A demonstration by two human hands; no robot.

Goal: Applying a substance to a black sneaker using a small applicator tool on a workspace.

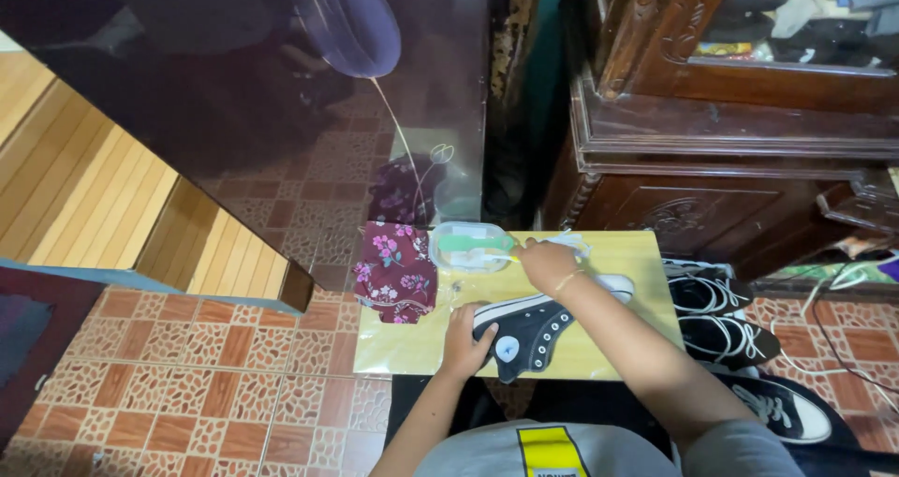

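A black high-top sneaker (529, 332) with white laces and a white toe cap lies on its side on a small yellow table (646, 280). My left hand (465, 341) rests on the shoe's heel end and holds it down. My right hand (543, 262) reaches over the shoe to a clear plastic container (468, 246) with something green and white in it, and pinches a thin stick-like thing at the container's edge. A bracelet is on my right wrist. A maroon floral cloth (395, 271) lies on the table's left end.
More black sneakers with white laces (716, 313) lie on the floor right of the table. A dark carved wooden cabinet (730, 159) stands behind it, and a glossy dark panel (281, 93) rises at the left. The floor is patterned tile (187, 383).
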